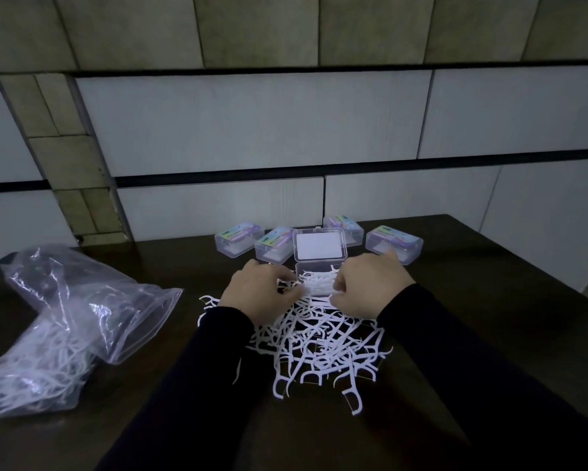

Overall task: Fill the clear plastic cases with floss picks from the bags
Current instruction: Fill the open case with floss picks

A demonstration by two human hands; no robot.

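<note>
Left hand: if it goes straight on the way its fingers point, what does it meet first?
Probably the floss picks in the open case; the left hand already reaches them, though depth is unclear.

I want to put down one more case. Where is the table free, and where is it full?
Bare dark table right of the floss pick pile, near the right sleeve, and between plastic bags and pile. Crowded: open case, both hands, closed cases behind.

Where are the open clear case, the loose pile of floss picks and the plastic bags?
open clear case point(319, 247): head view, on its raised lid.
loose floss picks point(323, 345): head view, middle of the pile.
plastic bags point(116, 311): head view, upper bag's side.
</note>
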